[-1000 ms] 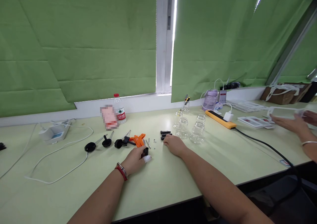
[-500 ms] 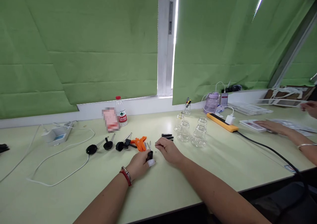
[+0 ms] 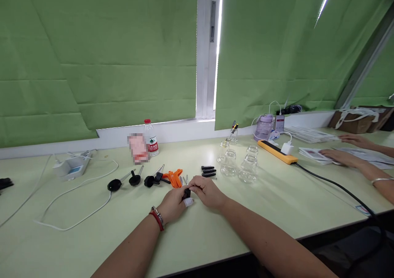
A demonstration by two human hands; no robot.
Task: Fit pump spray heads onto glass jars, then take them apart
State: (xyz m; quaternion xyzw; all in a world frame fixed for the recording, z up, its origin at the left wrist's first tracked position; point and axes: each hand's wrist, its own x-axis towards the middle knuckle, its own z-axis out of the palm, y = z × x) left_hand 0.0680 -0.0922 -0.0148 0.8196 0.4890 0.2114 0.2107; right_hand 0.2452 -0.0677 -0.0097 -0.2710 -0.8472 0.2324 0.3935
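My left hand, its thumb wrapped in white tape, grips a small black plastic part just above the table. My right hand meets it there, fingers pinched at the part's top; whatever they hold is hidden. Behind my hands lie orange plastic pieces and thin metal rods. To their left are several black round-headed pieces with metal stems. Beyond my right hand are slim black parts and a small coil spring.
Several clear glass jars stand right of my hands. Behind are a red-capped water bottle, a purple jug and an orange power strip. White cables cross the left side. At far right, another person's hands rest on printed sheets.
My right hand has moved left from the table beside the small parts to the black part in my left hand. The spring now shows. The other person's far hand has moved onto the sheets.
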